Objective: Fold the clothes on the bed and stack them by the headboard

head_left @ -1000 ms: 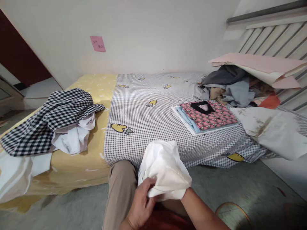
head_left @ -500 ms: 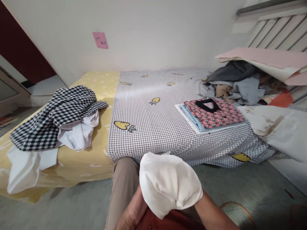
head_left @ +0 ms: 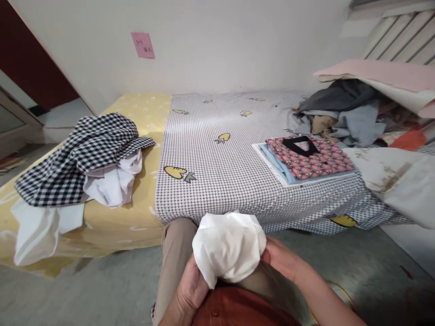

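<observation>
A bunched white cloth (head_left: 228,246) is held over my lap, just in front of the bed's near edge. My left hand (head_left: 189,290) grips it from below on the left, fingers curled under the fabric. My right hand (head_left: 283,259) holds its right side, fingers closed against the cloth. My knee in tan trousers (head_left: 175,246) shows beneath. On the checked sheet (head_left: 217,167) lies a folded stack with a pink strawberry-print garment (head_left: 311,158) on top.
A black-and-white checked garment over white cloth (head_left: 84,158) is heaped on the yellow sheet (head_left: 136,217) at left. A pile of grey and tan clothes (head_left: 343,113) sits at the back right, under pink boards. A white stained cloth (head_left: 390,176) drapes at right. Grey floor lies below.
My right hand has come out from inside the white cloth and now holds its right side. The cloth is bunched tighter and lower. The view has shifted slightly.
</observation>
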### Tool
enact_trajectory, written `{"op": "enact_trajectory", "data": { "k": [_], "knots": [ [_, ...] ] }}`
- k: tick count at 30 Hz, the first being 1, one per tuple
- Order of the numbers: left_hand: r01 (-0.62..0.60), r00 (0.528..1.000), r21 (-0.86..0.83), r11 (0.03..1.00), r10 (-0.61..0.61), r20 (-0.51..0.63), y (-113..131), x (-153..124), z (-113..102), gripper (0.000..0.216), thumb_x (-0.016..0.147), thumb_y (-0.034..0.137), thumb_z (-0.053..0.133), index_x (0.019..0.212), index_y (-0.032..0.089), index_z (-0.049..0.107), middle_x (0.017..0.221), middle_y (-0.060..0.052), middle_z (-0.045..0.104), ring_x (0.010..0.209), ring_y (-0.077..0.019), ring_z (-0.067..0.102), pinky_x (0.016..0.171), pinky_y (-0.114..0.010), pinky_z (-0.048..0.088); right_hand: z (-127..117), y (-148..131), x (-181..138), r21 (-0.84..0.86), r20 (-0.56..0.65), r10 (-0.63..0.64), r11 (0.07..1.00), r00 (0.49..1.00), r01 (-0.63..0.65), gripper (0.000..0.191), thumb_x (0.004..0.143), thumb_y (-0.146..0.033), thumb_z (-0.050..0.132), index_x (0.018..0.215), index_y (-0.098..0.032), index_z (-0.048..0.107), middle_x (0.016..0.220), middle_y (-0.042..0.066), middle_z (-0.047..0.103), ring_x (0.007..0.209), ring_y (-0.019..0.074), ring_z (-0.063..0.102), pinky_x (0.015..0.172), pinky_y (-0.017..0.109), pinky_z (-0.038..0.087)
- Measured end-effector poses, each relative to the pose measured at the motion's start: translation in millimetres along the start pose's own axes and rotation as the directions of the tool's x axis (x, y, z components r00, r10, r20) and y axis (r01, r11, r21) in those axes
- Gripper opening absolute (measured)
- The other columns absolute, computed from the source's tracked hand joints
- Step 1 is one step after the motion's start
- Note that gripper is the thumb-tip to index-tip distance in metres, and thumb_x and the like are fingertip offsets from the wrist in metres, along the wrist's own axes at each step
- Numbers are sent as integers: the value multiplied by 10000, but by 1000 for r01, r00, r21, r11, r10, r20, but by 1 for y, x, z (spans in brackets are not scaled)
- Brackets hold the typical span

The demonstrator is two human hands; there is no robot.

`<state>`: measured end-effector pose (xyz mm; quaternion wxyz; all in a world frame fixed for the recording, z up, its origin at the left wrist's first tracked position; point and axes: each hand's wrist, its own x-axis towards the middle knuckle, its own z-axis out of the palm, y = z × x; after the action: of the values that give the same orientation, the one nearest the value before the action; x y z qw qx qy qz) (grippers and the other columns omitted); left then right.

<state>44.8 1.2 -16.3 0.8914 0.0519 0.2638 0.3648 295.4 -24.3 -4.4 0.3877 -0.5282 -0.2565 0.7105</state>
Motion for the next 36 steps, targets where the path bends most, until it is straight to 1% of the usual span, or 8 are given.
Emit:
{"op": "enact_trajectory", "data": {
  "k": [5,8,10,17,22,25,30,36],
  "knots": [
    [-48,999,78,996,46,27,-11,7,7,439,861,645,649,929,212,677,927,-40,756,851,-179,713,775,-291,560,2,7,-20,260,129,56,962,990,-88,732,791,-829,595,1213,-232,629,1013,96,764,909,217,729,775,327,557],
    [47,999,327,944,-42,-20,-37,16,1,559,738,725,727,728,196,546,549,68,539,395,-48,423,393,-182,285,17,15,-27,30,32,-16,999,999,15,589,767,-651,765,1175,-246,640,766,-15,676,661,127,628,590,225,452],
    [91,996,450,888,-85,-35,-53,22,-5,611,651,746,775,671,211,480,438,128,366,315,-16,200,350,-198,107,29,20,-24,-213,-9,-15,977,1000,12,412,768,-559,778,944,-205,661,580,-82,510,471,63,417,460,196,280],
    [-1,1000,612,791,19,-23,-59,18,-9,617,720,825,635,818,227,516,537,84,509,383,-72,391,412,-230,293,44,21,-6,-390,-48,-1,921,999,-17,409,810,-627,564,731,-232,490,497,-118,401,354,49,295,361,198,186],
    [-221,972,891,397,163,168,-56,13,-10,754,515,512,904,1103,224,532,1081,-73,681,1028,-268,614,923,-378,486,42,17,-3,-378,-35,9,925,999,-22,434,780,-643,605,801,-212,563,523,-106,478,333,46,363,343,185,208],
    [-171,973,944,281,200,117,-58,20,-11,450,615,317,807,970,232,545,971,-41,664,943,-241,586,922,-381,461,36,16,-1,-247,-65,-32,969,997,15,476,769,-659,642,922,-210,598,541,-102,501,337,48,360,338,178,202],
    [-211,959,905,369,256,119,-47,20,-6,253,817,422,638,836,236,469,830,12,556,809,-165,488,783,-300,433,24,18,-1,-86,-161,-122,990,979,109,569,761,-602,691,1186,-238,588,691,-74,557,384,53,411,328,169,233],
    [-247,957,763,597,272,97,-11,-18,25,441,807,563,729,825,232,438,829,39,523,751,-118,444,662,-233,362,38,14,-2,-417,-36,-177,897,984,146,703,710,-398,787,1370,-344,550,1032,2,643,570,97,590,389,196,385]
  ]
}}
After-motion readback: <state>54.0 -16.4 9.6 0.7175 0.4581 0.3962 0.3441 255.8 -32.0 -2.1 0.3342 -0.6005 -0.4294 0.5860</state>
